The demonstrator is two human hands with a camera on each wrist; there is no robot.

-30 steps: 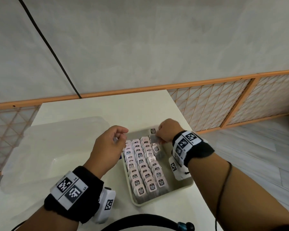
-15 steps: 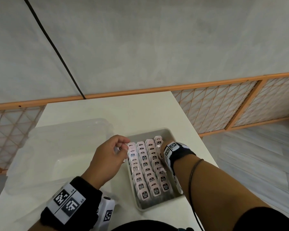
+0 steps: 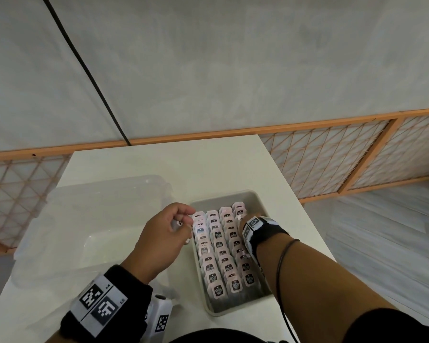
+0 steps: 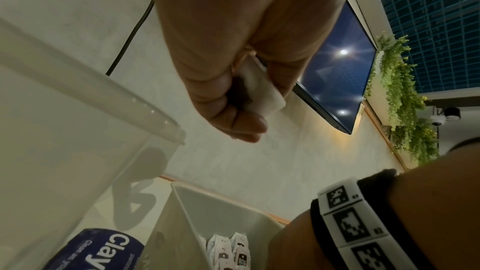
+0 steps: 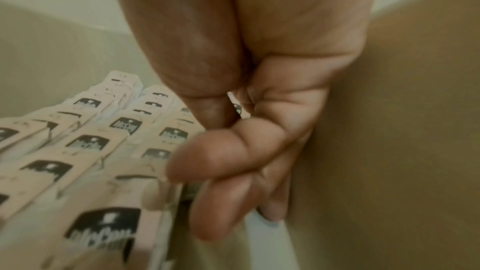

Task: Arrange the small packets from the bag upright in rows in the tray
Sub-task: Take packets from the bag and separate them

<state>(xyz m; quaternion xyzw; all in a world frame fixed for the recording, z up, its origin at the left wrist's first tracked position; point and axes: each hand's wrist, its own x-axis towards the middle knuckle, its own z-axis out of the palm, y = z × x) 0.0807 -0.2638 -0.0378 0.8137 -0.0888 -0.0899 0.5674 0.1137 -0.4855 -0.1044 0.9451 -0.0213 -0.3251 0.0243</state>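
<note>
1. Head view, against a second ago: right hand (image 3: 243,222) gone from pinching a packet above the tray's far end to dipped down into the tray (image 3: 256,201), wrist now lying across the right-hand row.
2. Right wrist view: right hand's fingers (image 5: 221,153) curled, thumb pressed to forefinger; cannot tell whether a packet sits in that pinch. Tray wall just to the hand's right, packets (image 5: 88,143) standing upright in rows to its left.
3. Left hand (image 3: 164,233) much where it was, hovering just left of the tray's left rim; left wrist view shows its fingers closed on spare packets (image 4: 259,87) tucked against the palm.
4. Clear bag (image 3: 89,219) on the table (image 3: 208,164), to the left of the left hand.
5. Judged meaning: fourth row just begun at the far end beyond the right hand; three rows look full, so the remaining work is that last right-hand row, fed from the left hand's stock.
</note>
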